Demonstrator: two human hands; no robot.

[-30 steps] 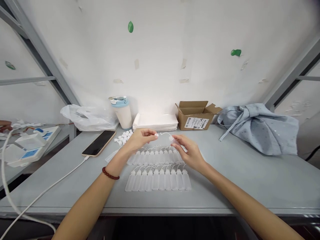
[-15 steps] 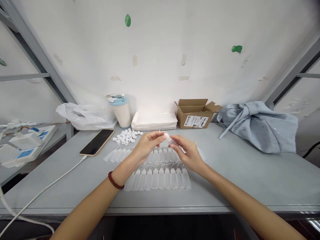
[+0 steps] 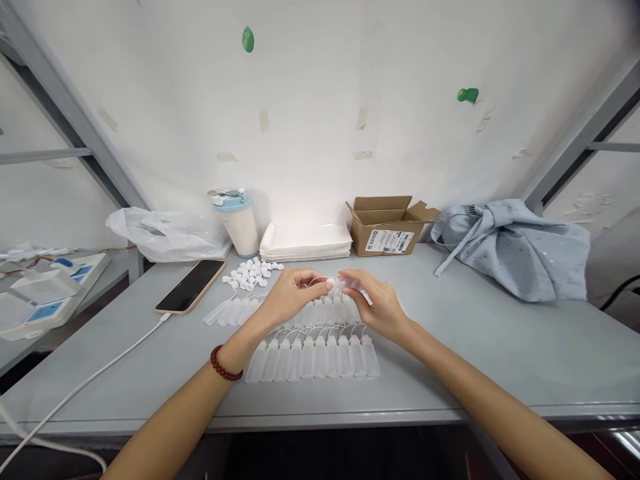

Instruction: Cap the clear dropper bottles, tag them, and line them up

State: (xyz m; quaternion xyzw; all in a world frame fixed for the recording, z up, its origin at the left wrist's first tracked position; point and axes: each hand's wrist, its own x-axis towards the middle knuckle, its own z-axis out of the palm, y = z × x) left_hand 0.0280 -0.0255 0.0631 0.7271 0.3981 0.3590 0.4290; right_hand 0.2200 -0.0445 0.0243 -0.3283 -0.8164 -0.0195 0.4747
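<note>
Above the rows of bottles, my left hand (image 3: 295,292) pinches the white cap end of a small translucent bottle (image 3: 345,283). The bottle's body is in the closed fingers of my right hand (image 3: 377,300), which hide part of it. It lies nearly level between the two hands, with a thin tube curving by the left fingertips. Below them, a front row of translucent bottles (image 3: 320,360) with thin tubes lies on the grey table (image 3: 475,353). A second row (image 3: 320,313) behind is partly covered by my hands. Loose white caps (image 3: 247,273) are heaped to the left.
A phone (image 3: 193,287) with a white cable (image 3: 90,377) lies at left. Along the wall stand a plastic bag (image 3: 165,237), a cup (image 3: 240,227), a white stack (image 3: 305,243), an open carton (image 3: 385,233) and a blue-grey cloth bag (image 3: 525,253).
The held bottle has turned from tilted to nearly level. My left fingers have come down a little around its cap end, and the whole view has shifted slightly.
</note>
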